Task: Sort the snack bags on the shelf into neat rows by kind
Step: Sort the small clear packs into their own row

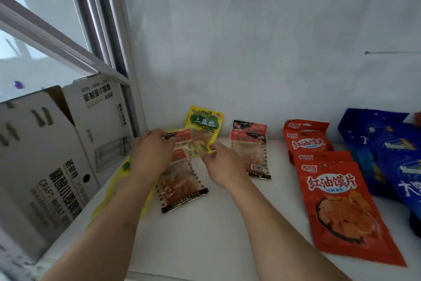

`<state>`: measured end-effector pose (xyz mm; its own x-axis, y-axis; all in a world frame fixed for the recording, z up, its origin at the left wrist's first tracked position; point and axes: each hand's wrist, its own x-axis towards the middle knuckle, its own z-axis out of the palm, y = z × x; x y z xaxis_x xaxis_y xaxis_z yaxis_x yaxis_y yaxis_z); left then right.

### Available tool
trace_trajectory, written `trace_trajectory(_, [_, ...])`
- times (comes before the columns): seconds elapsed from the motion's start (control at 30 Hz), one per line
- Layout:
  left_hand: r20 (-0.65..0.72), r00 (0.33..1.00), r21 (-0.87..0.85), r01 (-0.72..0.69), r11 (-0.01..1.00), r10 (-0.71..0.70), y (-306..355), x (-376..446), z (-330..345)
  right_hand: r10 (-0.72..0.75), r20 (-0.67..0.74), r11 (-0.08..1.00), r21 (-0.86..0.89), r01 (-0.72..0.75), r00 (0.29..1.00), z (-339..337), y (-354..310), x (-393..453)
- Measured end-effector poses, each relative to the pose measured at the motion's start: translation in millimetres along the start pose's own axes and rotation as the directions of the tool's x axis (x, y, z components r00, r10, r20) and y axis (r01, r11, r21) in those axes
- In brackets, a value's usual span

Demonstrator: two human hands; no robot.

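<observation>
red bags already rowed; left hand lies open on clear packs, right hand pinches yellow bag, unsorted.

White cardboard beer carton: stands at the shelf's left end, flaps open, grey and blue print reading "CRAFT WHEAT BEER". Window frame: grey metal, behind the carton, pale glass. Back wall: white, glossy. Thin dark rod: horizontal on the wall, upper right.
</observation>
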<state>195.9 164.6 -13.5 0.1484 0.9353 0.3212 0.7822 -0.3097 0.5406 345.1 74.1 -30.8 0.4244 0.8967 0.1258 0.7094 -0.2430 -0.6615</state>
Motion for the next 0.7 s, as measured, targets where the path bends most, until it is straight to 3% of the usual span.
trace_trajectory(0.33, [0.388, 0.921, 0.188, -0.056, 0.981, -0.022, -48.5, -4.2, 2.2, 0.174, 0.067, 0.950, 0.252, -0.185, 0.983, 24.1, -36.5, 11.7])
trace_trajectory(0.53, [0.382, 0.923, 0.183, -0.122, 0.976, 0.044, -50.6, -8.6, 10.9, 0.247, 0.063, 0.906, 0.339, -0.254, 0.967, 35.8, -34.9, 29.2])
trace_trajectory(0.7, [0.298, 0.950, 0.160, -0.147, 0.976, 0.094, -50.0, -11.1, 10.5, 0.247, 0.132, 0.846, 0.453, -0.280, 0.960, 35.1, -30.4, 28.1])
